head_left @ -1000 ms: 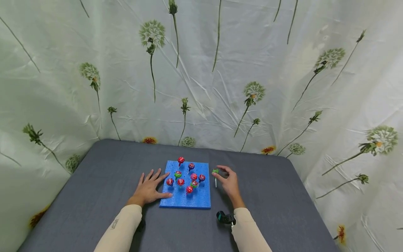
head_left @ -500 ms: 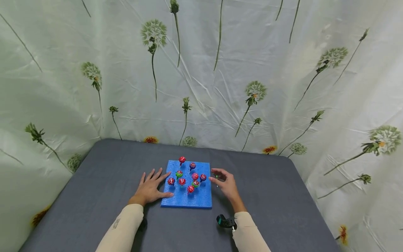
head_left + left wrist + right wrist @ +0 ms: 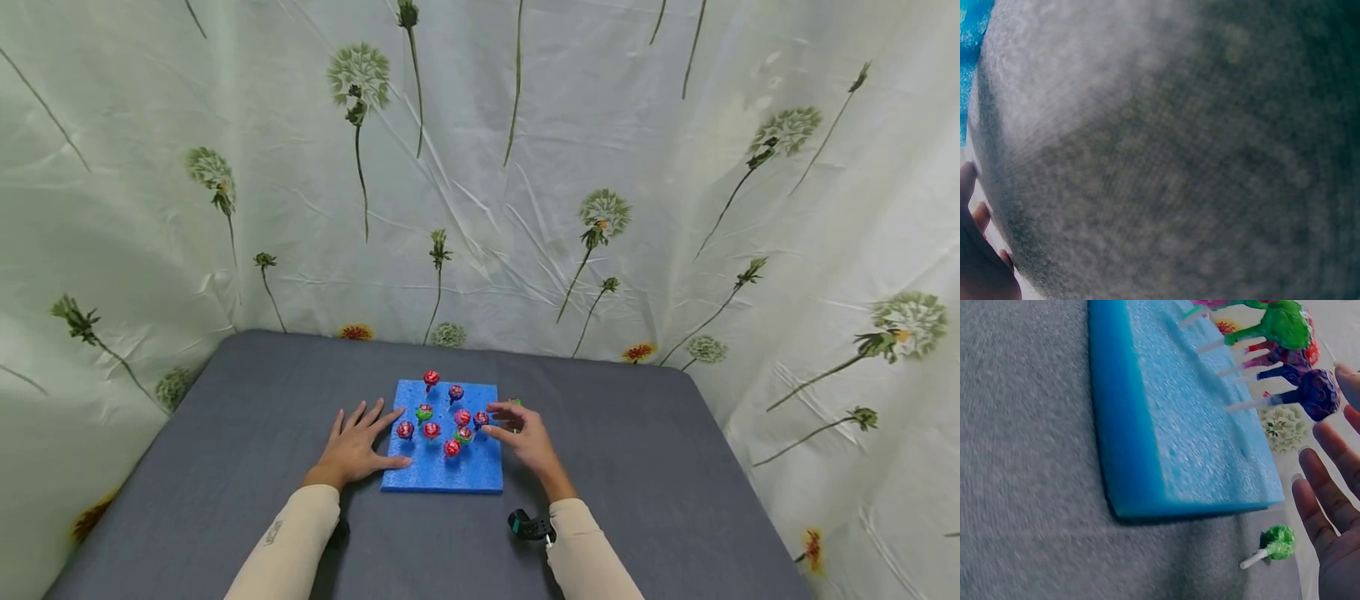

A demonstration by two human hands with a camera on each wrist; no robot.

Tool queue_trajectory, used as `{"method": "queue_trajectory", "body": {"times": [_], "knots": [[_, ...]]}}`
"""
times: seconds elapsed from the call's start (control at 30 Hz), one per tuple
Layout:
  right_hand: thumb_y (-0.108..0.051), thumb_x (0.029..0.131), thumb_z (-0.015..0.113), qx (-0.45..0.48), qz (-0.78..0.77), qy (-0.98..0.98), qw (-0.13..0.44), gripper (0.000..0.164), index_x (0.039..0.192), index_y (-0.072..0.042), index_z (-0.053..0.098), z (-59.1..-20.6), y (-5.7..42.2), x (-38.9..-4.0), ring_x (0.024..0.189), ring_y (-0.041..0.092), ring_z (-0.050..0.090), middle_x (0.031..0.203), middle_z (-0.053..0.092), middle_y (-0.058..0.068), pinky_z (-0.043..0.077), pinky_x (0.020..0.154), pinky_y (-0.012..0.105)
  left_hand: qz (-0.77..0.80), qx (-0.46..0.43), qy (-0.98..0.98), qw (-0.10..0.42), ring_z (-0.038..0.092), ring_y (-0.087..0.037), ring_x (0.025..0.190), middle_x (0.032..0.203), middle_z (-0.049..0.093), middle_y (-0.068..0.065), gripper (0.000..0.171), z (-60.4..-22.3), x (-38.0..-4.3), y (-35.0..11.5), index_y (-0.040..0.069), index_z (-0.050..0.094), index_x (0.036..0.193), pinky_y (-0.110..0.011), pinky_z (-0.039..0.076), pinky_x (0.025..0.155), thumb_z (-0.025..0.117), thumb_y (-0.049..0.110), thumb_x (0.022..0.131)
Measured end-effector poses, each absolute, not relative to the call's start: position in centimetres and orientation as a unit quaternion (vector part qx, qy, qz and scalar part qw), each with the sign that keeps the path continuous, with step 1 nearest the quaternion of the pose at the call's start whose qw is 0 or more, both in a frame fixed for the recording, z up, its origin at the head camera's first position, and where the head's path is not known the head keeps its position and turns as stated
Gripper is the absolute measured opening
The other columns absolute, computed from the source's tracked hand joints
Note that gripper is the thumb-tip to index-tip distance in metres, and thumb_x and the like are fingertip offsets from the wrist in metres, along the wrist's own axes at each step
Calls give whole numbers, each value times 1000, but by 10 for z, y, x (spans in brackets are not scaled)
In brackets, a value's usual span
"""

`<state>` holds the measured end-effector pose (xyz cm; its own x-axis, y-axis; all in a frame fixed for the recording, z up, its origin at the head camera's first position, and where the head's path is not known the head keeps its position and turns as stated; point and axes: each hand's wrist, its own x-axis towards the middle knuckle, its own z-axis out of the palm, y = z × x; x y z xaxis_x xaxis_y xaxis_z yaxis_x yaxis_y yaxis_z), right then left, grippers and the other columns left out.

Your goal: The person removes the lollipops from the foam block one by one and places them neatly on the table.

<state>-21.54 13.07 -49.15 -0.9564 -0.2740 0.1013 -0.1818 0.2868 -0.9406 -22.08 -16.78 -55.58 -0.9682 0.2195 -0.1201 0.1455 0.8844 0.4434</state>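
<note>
A blue foam block (image 3: pixel 442 482) lies on the grey table with several wrapped lollipops standing in it on their white sticks. My left hand (image 3: pixel 352 450) rests spread at the block's left side, thumb and index finger on its surface. At the right edge, my right hand (image 3: pixel 528 442) has thumb and index finger either side of a dark purple lollipop (image 3: pixel 1321 395); I cannot tell whether they touch it. Its other fingers are loosely extended. A green lollipop (image 3: pixel 1281 542) lies on the table beside the block, mostly hidden behind the right hand in the head view.
A black strap (image 3: pixel 528 525) shows by the right wrist. The grey table (image 3: pixel 645 475) extends around the block, and a white curtain (image 3: pixel 480 167) with a dandelion print hangs behind it. The left wrist view is mostly blurred grey cloth.
My right hand has left the green lollipop, which stays on the table, and moved left over the block's edge to the purple lollipop. The left hand stays put.
</note>
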Motion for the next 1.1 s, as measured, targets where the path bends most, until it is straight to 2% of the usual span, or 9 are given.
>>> {"method": "queue_trajectory", "body": {"times": [0.2, 0.43, 0.57, 0.67, 0.77, 0.9, 1.1], "knots": [[-5, 90, 66, -139, -571, 808, 44, 34, 121, 9, 60, -490, 126, -214, 114, 43, 55, 120, 61, 25, 42, 98, 57, 221, 94, 967, 83, 10, -48, 143, 156, 25, -20, 101, -557, -222, -167, 22, 38, 149, -66, -3, 111, 63, 77, 69], [-13, 89, 71, -134, -563, 815, 24, 34, 119, 1, 64, -522, 128, -230, 108, 31, 59, 116, 64, 16, 48, 94, 48, 225, 97, 966, 85, 10, -48, 143, 156, 24, -20, 101, -555, -223, -166, 22, 38, 149, -66, -4, 111, 64, 77, 69], [-6, 90, 67, -143, -567, 811, 24, 31, 117, 8, 63, -504, 122, -220, 104, 35, 60, 112, 64, 21, 49, 92, 49, 225, 92, 966, 83, 10, -48, 143, 156, 24, -20, 101, -559, -223, -166, 22, 38, 149, -66, -4, 110, 64, 77, 68], [-1, 90, 66, -146, -576, 804, 20, 29, 115, 11, 62, -496, 120, -214, 104, 39, 60, 111, 63, 25, 48, 92, 54, 224, 91, 967, 79, 9, -48, 143, 156, 24, -21, 101, -561, -223, -166, 21, 39, 149, -67, -4, 110, 63, 77, 68], [0, 89, 67, -139, -576, 805, 15, 29, 116, 9, 63, -509, 120, -220, 105, 38, 60, 112, 64, 24, 47, 92, 55, 225, 92, 967, 74, 10, -48, 142, 156, 25, -21, 101, -562, -223, -166, 21, 39, 149, -67, -3, 110, 64, 77, 68], [-6, 89, 68, -134, -565, 814, 10, 30, 117, 2, 65, -531, 122, -229, 107, 32, 61, 115, 65, 18, 49, 93, 47, 226, 91, 967, 74, 10, -49, 142, 155, 25, -21, 101, -560, -222, -167, 21, 39, 149, -67, -4, 110, 65, 76, 68], [-12, 89, 70, -138, -563, 815, -3, 30, 116, 1, 67, -538, 123, -230, 103, 30, 62, 112, 67, 15, 51, 92, 45, 223, 91, 967, 82, 9, -48, 143, 156, 24, -21, 101, -559, -221, -167, 21, 38, 149, -66, -4, 111, 64, 76, 69]]}}
